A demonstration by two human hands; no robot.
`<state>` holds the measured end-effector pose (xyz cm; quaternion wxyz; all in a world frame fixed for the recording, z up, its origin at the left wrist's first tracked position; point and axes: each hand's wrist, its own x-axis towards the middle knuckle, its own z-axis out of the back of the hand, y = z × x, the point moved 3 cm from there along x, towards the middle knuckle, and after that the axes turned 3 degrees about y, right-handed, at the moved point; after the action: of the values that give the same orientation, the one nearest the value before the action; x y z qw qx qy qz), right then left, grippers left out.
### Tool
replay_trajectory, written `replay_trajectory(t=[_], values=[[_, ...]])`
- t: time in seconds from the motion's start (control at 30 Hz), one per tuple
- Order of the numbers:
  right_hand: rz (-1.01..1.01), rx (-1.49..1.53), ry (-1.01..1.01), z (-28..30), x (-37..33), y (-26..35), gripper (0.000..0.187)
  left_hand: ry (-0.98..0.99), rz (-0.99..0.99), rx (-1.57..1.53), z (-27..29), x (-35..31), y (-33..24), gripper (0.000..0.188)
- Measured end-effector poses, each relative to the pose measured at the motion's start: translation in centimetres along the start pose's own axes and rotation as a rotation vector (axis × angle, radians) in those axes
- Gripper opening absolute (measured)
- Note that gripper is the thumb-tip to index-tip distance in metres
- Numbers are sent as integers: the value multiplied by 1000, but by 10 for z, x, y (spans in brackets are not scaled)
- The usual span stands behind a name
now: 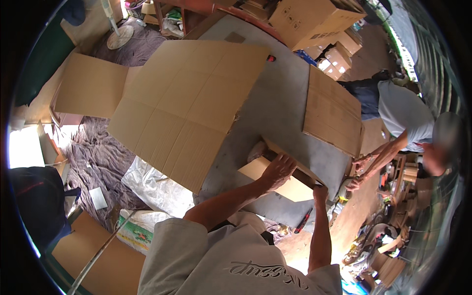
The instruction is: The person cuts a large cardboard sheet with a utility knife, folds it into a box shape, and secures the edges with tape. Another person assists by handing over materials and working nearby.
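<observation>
Pale shirt [216, 260] foremost, the carton [291, 190] slants lengthwise, right end nearer.

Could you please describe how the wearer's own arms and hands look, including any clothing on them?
The left hand and right hand are bare, with no gloves, and both forearms are uncovered. The loose, short left sleeve and right sleeve belong to a pale grey shirt with dark, script-like lettering. No watch shows on either wrist.
</observation>
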<state>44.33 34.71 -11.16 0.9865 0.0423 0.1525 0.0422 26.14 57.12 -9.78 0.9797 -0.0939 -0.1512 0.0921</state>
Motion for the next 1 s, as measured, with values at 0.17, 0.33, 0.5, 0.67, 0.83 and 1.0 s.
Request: replay_trajectory(t=[0.17,0.33,0.5,0.67,0.83,1.0], values=[[48,84,-75,-5,5,-11,33,-27,-14,-4,0,2,-1,64],[94,128,-126,2,-8,1,29,-52,-11,5,0,0,-2,67],[98,149,-138,-9,2,-11,26,-65,-2,-106,1,-1,-1,69],[89,171,-169,-7,-2,-4,26,-15,21,-219,-4,3,-3,64],[332,137,-175,-32,9,-37,30,123,31,-296,-15,15,-11,45],[273,518,-476,3,-37,-51,64,117,-80,-306,-1,28,-20,36]])
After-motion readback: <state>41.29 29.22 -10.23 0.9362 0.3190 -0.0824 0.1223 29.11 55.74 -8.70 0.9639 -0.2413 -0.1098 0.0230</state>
